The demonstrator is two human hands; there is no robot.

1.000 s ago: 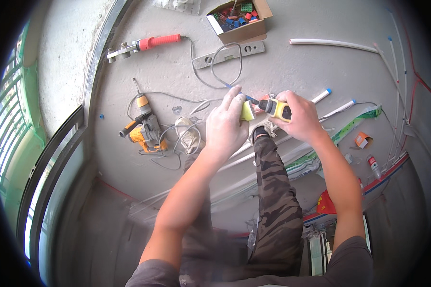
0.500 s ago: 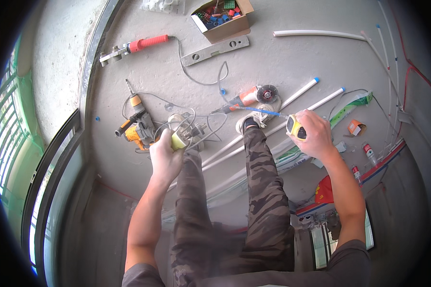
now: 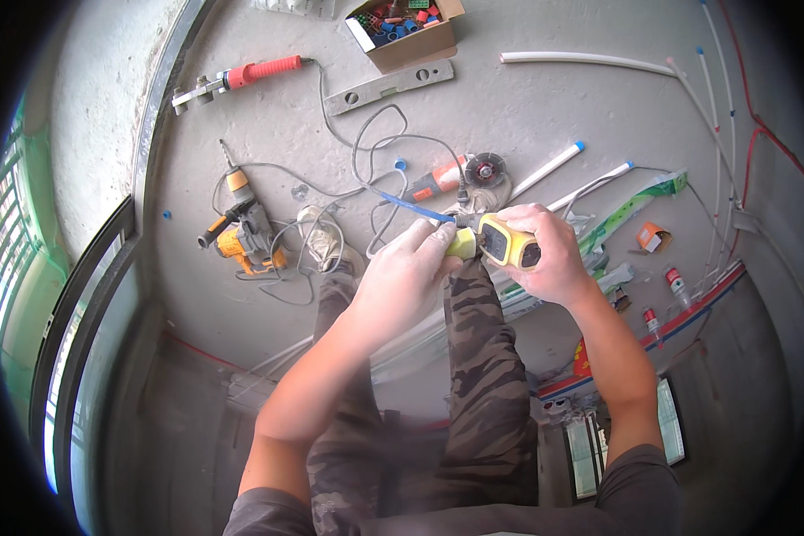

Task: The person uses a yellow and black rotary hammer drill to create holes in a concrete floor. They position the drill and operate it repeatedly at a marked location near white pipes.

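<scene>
My left hand is closed round a yellow-green plug on a grey cord. My right hand grips a yellow and black socket; a blue cable with a ribbed grey sleeve runs from its side. Plug and socket face each other at close range over my right leg, with dark prongs just visible between them. Whether the prongs have entered, I cannot tell. Beyond my hands lies an orange angle grinder with a round disc, beside my right shoe.
On the concrete floor at left lies a yellow rotary hammer. Farther off are a red-handled pipe welder, a grey spirit level and a box of coloured fittings. White pipes and loose grey cords spread across the floor.
My left hand has moved right with the plug, and my right hand has come left with the socket. The two pieces, apart before, are now together or nearly so.
</scene>
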